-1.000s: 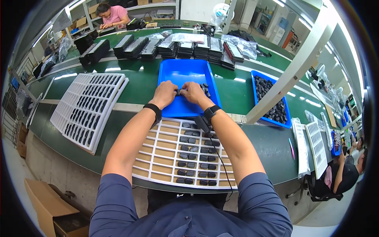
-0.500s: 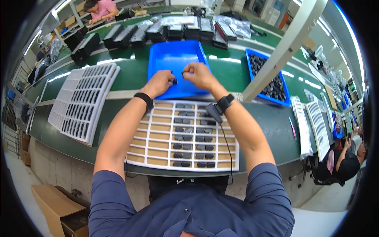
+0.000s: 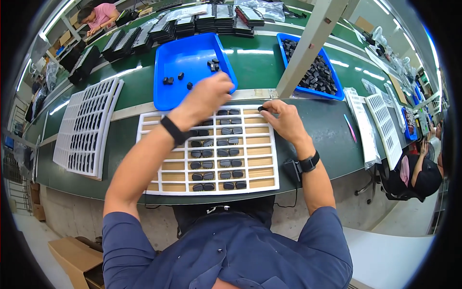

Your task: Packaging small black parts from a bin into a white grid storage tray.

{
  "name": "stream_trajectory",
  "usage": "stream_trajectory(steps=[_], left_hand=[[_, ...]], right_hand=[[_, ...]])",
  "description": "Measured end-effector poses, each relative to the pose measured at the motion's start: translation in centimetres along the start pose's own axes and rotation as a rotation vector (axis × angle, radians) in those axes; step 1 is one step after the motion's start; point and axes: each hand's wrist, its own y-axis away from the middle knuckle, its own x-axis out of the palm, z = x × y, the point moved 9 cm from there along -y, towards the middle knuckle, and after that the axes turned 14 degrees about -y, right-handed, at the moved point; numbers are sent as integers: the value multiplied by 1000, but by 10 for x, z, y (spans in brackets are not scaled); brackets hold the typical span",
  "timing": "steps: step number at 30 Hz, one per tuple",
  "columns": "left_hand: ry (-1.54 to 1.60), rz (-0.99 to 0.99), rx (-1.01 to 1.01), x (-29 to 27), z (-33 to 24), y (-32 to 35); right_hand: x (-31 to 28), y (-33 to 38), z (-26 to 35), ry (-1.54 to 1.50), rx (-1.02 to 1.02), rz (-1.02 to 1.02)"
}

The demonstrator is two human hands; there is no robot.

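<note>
A person in a dark blue shirt leans over a green worktop [image 3: 120, 144], seen from above. Directly in front of them lies a white slotted tray [image 3: 267, 144] with rows of narrow compartments; many in its middle columns hold small black parts, while the outer columns show bare cardboard-coloured bottoms.

The right hand [image 3: 284, 118] rests at the tray's top edge, its thumb and fingertips pinched together on one small black part [image 3: 261, 108], right over the top row of slots. The left hand [image 3: 207, 96], with a black band on the wrist, is raised over the tray's upper edge, near the front rim of a blue bin [image 3: 163, 91]. Its fingers are curled, and I cannot tell whether they hold anything.

The blue bin sits just behind the tray and contains only a few loose black parts [image 3: 175, 78] scattered across its floor. To the right, beyond a slanted pale post [image 3: 308, 45], a second blue bin [image 3: 337, 89] is heaped with the same black parts. A second white slotted tray [image 3: 84, 127] lies to the left on the worktop. Stacks of black trays [image 3: 192, 24] line the far side.
</note>
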Motion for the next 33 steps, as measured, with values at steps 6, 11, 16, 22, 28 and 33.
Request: stream_trajectory(steps=[6,11,16,22,28,33], left_hand=[[-23,74,127,71,-47,-18],[-1,97,133,82,-47,-11],[77,61,53,76,-43,-8],[17,124,2,79,-37,-10],[-35,136,-73,75,-23,-3],[-91,105,23,68,-27,-9]], right_hand=[[12,-3,3,28,-124,15],[18,2,-4,54,-145,-8],[13,4,-2,164,-279,-18],[1,2,-11,15,-151,-101],[-5,2,-21,-57,-16,-131],[2,3,-15,-47,17,-97]])
